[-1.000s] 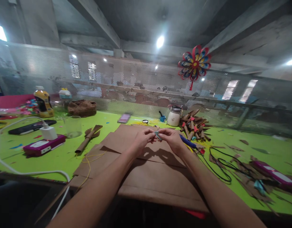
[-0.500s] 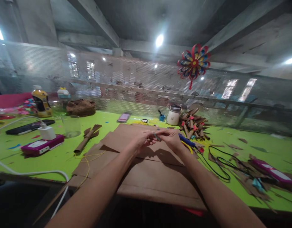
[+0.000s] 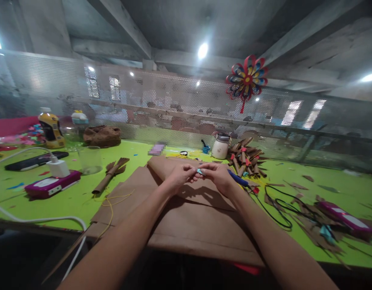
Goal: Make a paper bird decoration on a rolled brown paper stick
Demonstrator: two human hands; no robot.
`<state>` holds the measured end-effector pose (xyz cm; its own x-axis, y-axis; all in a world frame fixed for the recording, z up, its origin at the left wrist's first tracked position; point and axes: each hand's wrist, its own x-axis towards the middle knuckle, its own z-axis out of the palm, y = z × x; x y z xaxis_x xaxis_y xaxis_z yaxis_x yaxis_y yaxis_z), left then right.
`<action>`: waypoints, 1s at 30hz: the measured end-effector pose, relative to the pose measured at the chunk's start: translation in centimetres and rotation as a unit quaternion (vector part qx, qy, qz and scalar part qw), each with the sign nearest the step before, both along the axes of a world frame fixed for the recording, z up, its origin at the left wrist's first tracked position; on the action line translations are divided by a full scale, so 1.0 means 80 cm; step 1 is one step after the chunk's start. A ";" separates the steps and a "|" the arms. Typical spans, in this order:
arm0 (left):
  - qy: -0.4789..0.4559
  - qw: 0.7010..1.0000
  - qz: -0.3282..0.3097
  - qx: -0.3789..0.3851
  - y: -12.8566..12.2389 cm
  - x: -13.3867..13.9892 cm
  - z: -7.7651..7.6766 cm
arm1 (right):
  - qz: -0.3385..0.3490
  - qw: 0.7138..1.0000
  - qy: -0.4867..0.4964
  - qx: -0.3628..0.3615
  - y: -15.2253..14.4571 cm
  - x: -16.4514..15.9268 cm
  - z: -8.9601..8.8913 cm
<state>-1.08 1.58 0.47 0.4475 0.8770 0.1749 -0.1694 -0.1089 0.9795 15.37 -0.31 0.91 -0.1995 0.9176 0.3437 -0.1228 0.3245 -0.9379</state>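
Head view. The left hand (image 3: pixel 182 175) and the right hand (image 3: pixel 218 175) meet above the brown paper sheets (image 3: pixel 200 227), each with thumb and fingers pinched narrowly on a small light-blue piece (image 3: pixel 200 171); its exact shape is too small to tell. The piece lies between the two sets of fingertips, raised off the sheets. The sheets overlap on a bright green surface (image 3: pixel 65 209). Just beside the right wrist lies a tool with a dark blue handle (image 3: pixel 238 178); beyond it are a pile of brown paper rolls (image 3: pixel 249 159), a white jar (image 3: pixel 221 148) with a grey lid and a small blue pot (image 3: pixel 205 149). To the left lie a single paper roll (image 3: pixel 105 182), a clear cup (image 3: pixel 90 161) and a purple box (image 3: pixel 52 184) bearing a white plug (image 3: pixel 59 169).
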 end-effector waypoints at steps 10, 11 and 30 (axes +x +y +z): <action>0.061 0.993 0.070 0.071 -0.003 0.007 -0.002 | 0.021 0.999 -0.024 -0.039 -0.002 0.000 0.002; 0.066 0.991 0.077 0.087 -0.001 0.007 -0.004 | 0.011 0.998 -0.049 -0.030 -0.003 -0.003 0.003; 0.117 0.991 -0.033 0.061 -0.013 -0.002 0.008 | -0.016 0.994 -0.104 -0.033 -0.004 0.001 0.005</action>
